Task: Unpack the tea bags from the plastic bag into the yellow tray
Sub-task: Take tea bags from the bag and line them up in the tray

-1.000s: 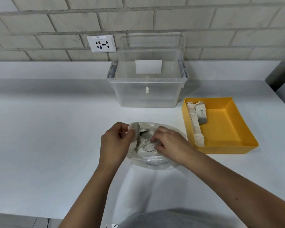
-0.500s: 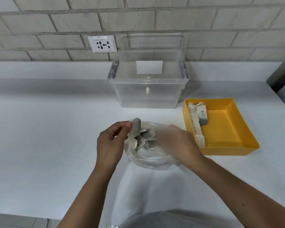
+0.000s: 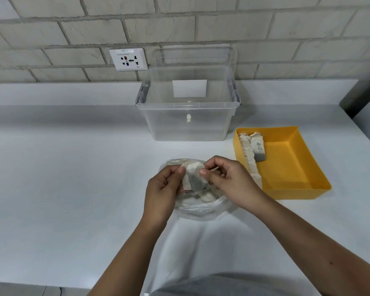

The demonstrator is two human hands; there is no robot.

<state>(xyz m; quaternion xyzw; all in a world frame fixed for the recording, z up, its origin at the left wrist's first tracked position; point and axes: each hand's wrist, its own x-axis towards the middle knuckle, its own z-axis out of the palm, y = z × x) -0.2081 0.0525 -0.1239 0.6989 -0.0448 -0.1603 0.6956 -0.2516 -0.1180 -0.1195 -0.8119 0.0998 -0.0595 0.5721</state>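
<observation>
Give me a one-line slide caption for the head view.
Left hand and right hand pinch one tea bag over the plastic bag; other tea bags line the yellow tray's left wall.

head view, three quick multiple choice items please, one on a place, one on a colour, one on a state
1. Where does the yellow tray sit relative to the plastic bag?
A) to its left
B) to its right
C) on top of it

2. What colour is the countertop?
A) white
B) black
C) brown

3. What state is the tea bag between the hands in?
A) lying in the tray
B) pinched by fingers of the left hand and the right hand over the plastic bag
C) lying flat on the countertop

Answers:
1 B, the tray stands on the person's right side of the bag.
2 A, the bare surface all around is white.
3 B, a thumb from each hand presses on it above the open bag.
</observation>
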